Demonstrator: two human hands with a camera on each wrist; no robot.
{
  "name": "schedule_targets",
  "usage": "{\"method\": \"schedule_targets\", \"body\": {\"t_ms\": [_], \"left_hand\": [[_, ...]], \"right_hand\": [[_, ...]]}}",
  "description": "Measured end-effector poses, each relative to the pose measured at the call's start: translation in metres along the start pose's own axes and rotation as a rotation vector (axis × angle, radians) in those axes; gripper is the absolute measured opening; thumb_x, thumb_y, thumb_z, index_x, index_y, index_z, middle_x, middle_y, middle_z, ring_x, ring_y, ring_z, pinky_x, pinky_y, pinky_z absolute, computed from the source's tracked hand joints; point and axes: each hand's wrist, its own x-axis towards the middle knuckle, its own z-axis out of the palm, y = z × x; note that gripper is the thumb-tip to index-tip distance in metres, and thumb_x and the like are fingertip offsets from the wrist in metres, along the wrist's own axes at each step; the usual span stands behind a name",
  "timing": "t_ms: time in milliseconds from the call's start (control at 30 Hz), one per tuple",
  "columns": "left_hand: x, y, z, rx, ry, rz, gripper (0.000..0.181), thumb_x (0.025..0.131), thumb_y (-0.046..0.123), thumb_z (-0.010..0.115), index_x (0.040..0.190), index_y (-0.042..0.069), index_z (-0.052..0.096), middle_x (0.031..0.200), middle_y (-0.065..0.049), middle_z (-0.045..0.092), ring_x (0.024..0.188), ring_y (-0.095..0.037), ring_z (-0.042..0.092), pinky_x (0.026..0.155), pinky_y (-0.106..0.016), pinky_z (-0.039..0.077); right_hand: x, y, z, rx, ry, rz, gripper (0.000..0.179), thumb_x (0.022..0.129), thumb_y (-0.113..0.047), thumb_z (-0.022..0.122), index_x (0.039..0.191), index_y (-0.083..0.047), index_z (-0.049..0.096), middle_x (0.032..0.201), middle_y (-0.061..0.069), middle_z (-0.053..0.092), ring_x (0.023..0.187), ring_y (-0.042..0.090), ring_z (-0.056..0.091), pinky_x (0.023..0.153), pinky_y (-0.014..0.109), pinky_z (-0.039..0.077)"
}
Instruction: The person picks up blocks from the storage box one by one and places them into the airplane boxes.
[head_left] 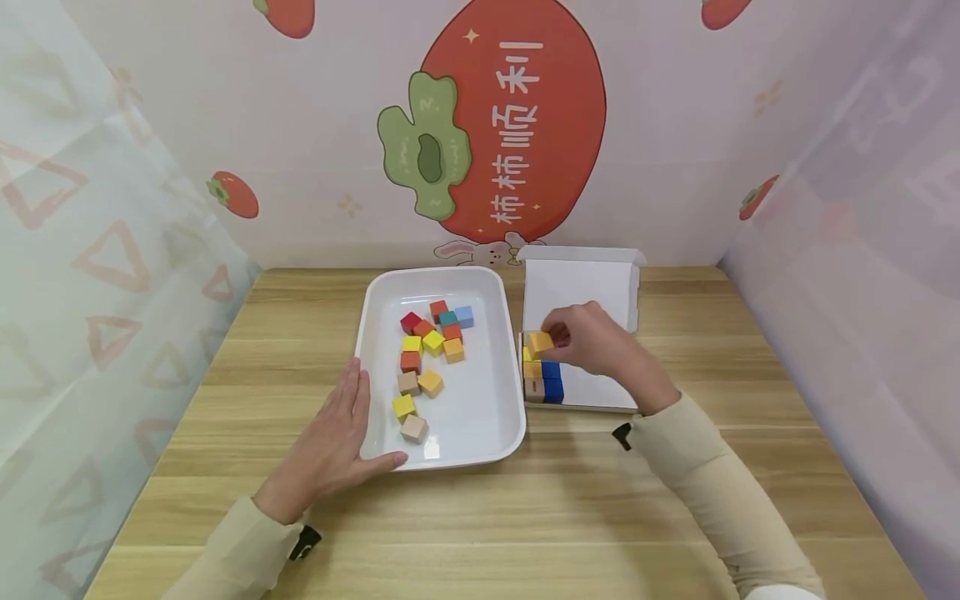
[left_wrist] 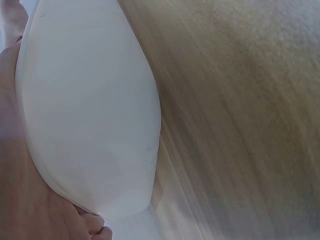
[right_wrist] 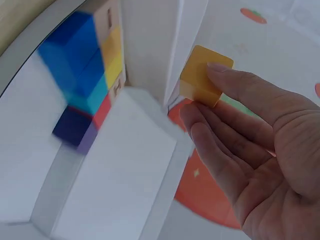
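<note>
My right hand (head_left: 596, 340) pinches an orange-yellow wooden cube (right_wrist: 197, 75) between thumb and fingers, raised above the white cardboard box (head_left: 600, 398). Along the box's left side sit several cubes, among them blue cubes (head_left: 552, 389), a yellow one and a plain wood one (head_left: 534, 390); the right wrist view adds teal, red and dark purple cubes (right_wrist: 73, 126). With fingers straight, my left hand (head_left: 326, 442) rests along the left rim of the white tray (head_left: 480, 437), its thumb at the front rim. Loose cubes in red, yellow, orange, teal, light blue and plain wood (head_left: 414, 429) lie scattered inside the tray.
Behind the box its lid (head_left: 577, 292) stands raised. The tray and box are side by side on a wood-grain table (head_left: 450, 533). A printed cloth wall (head_left: 322, 125) closes off the back, and more cloth hangs at both sides.
</note>
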Motion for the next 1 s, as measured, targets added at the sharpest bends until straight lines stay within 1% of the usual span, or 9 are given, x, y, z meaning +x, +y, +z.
{"method": "schedule_targets", "body": {"t_ms": [200,367,467,633,800,1000], "left_hand": [[0.0,0.001,-0.002,0.004,0.007,0.0,0.128,0.085,0.082,0.059,0.165,-0.008,0.015,0.177,-0.025,0.003,0.164,-0.045,0.012,0.128,-0.062,0.029],[-0.001,0.0,-0.002,0.01,0.017,0.008,0.128,0.085,0.081,0.06,0.165,-0.009,0.016,0.177,-0.026,0.004,0.164,-0.046,0.013,0.128,-0.062,0.03],[-0.001,0.0,-0.001,0.011,0.011,0.013,0.129,0.086,0.081,0.061,0.165,-0.009,0.014,0.177,-0.027,0.003,0.164,-0.046,0.013,0.128,-0.062,0.029],[-0.001,0.0,0.001,0.012,-0.007,0.01,0.13,0.086,0.081,0.061,0.165,-0.009,0.012,0.177,-0.026,-0.001,0.164,-0.045,0.01,0.13,-0.06,0.027],[0.0,0.0,0.001,0.009,0.003,0.013,0.13,0.086,0.08,0.062,0.165,-0.009,0.012,0.177,-0.026,0.0,0.164,-0.045,0.011,0.129,-0.06,0.027],[0.0,-0.001,0.002,0.011,-0.005,0.011,0.13,0.085,0.081,0.062,0.165,-0.009,0.012,0.177,-0.026,0.0,0.164,-0.045,0.01,0.13,-0.06,0.027]], "right_hand": [[-0.01,0.029,-0.004,-0.031,0.026,0.089,0.024,0.087,-0.017,0.088,0.108,-0.008,0.08,0.098,0.007,0.078,0.088,0.021,0.068,0.082,0.036,0.066],[-0.012,0.047,0.002,-0.033,0.005,0.148,0.026,0.088,-0.015,0.087,0.11,-0.005,0.079,0.097,0.009,0.077,0.087,0.023,0.065,0.084,0.037,0.064],[-0.011,0.054,0.008,-0.026,-0.006,0.178,0.027,0.088,-0.014,0.086,0.112,-0.003,0.079,0.099,0.01,0.076,0.088,0.023,0.064,0.086,0.038,0.062],[-0.007,0.064,0.021,-0.012,-0.01,0.203,0.025,0.089,-0.013,0.086,0.111,-0.003,0.078,0.101,0.011,0.075,0.09,0.024,0.063,0.09,0.04,0.062],[-0.003,0.069,0.032,-0.013,-0.003,0.222,0.028,0.089,-0.015,0.086,0.112,-0.003,0.077,0.101,0.012,0.075,0.093,0.026,0.064,0.09,0.041,0.062],[-0.002,0.071,0.043,-0.026,0.045,0.212,0.029,0.088,-0.013,0.087,0.112,-0.001,0.076,0.098,0.012,0.074,0.091,0.026,0.064,0.087,0.04,0.062]]}}
